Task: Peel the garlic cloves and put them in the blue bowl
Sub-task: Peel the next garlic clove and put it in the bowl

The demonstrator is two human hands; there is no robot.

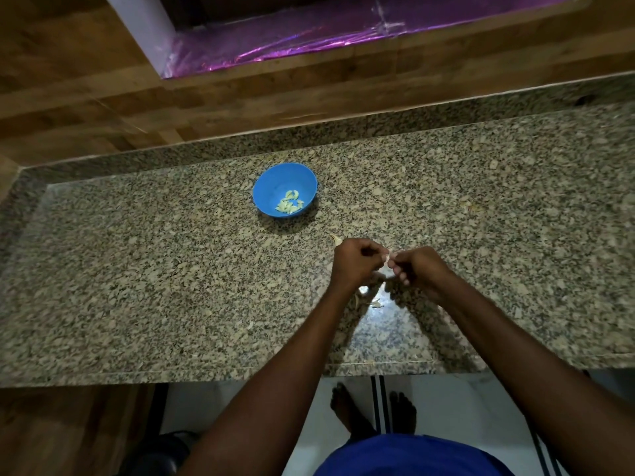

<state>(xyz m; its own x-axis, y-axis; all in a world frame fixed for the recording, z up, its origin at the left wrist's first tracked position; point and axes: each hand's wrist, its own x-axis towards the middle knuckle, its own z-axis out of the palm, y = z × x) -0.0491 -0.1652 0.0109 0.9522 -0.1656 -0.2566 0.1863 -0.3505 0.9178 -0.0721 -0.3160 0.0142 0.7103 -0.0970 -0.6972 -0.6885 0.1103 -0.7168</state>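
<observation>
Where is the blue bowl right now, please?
In the head view, the blue bowl sits on the granite counter, beyond and left of both hands.

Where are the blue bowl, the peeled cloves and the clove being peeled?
blue bowl (266, 187): head view, bare inner wall, left side.
peeled cloves (289, 203): head view, middle of the pile inside the bowl.
garlic clove (387, 258): head view, pale tip between both hands.

I stand barefoot in a home kitchen: a speckled granite surface (171, 269) carries my bowl (285, 189), wood panelling (86, 108) rises behind it, white floor tiles (446, 407) lie below.
</observation>
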